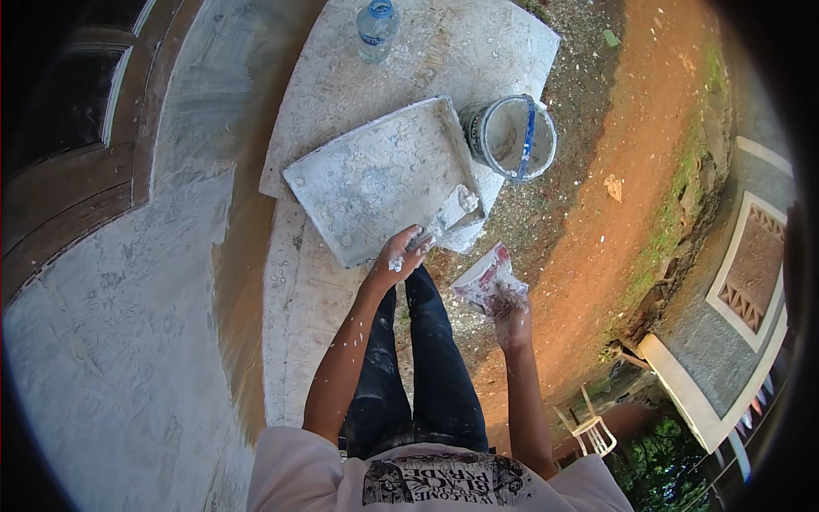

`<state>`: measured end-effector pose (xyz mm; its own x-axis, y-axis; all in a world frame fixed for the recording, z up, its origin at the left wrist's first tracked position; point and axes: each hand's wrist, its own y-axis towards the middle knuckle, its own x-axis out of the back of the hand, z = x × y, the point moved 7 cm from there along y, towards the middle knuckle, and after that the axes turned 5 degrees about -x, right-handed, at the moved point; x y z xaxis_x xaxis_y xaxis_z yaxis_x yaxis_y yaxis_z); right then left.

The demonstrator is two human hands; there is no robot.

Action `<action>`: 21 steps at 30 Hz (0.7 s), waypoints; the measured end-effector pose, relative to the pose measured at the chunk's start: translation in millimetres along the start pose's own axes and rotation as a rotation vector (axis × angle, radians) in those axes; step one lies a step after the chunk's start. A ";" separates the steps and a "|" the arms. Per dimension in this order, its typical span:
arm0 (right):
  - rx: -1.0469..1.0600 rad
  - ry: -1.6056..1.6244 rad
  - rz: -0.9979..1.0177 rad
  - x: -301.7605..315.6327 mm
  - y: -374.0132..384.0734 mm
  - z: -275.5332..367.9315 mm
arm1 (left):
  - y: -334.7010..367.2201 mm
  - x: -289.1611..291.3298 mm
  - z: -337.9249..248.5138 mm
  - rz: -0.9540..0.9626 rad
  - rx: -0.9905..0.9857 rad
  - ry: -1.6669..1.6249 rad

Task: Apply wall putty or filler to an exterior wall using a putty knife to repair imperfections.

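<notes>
Nearest the body, the right hand (512,322) is closed in its grip around a crumpled white packet (488,280) marked with red, held out over the ground to the right of the legs. A little farther forward, the left hand (399,256) has its grip wrapped around the smeared handle of a flat-bladed tool (448,213), whose long axis runs forward and to the right, away from the fingers. The packet lies to the right of that grip and slightly nearer the body, the two well apart. A lump of white paste (467,199) sits toward the blade's far end, above the near right part of the shallow tray (358,183); whether blade and tray touch cannot be told. The left hand is the nearer one to the tray. Beyond the tray's right side stands a bucket (479,141), and farther off a clear bottle (377,41)
</notes>
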<state>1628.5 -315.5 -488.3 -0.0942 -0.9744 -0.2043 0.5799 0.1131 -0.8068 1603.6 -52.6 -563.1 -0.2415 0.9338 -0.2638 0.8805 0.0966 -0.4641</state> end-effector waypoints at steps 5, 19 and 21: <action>-0.142 0.167 0.015 -65.8 -23.9 35.2 | -63.0 -0.1 -94.5 -0.080 0.023 0.075; -0.020 0.228 0.635 -326.4 -278.6 70.8 | -321.1 18.1 -320.4 -0.834 -0.559 0.267; 0.002 0.221 0.698 -345.0 -320.5 71.8 | -358.0 16.2 -337.3 -0.917 -0.588 0.297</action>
<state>1533.2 -29.6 -119.4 0.1373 -0.6132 -0.7779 0.5658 0.6932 -0.4466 1422.1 44.1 -116.0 -0.8582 0.4638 0.2198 0.4945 0.8620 0.1116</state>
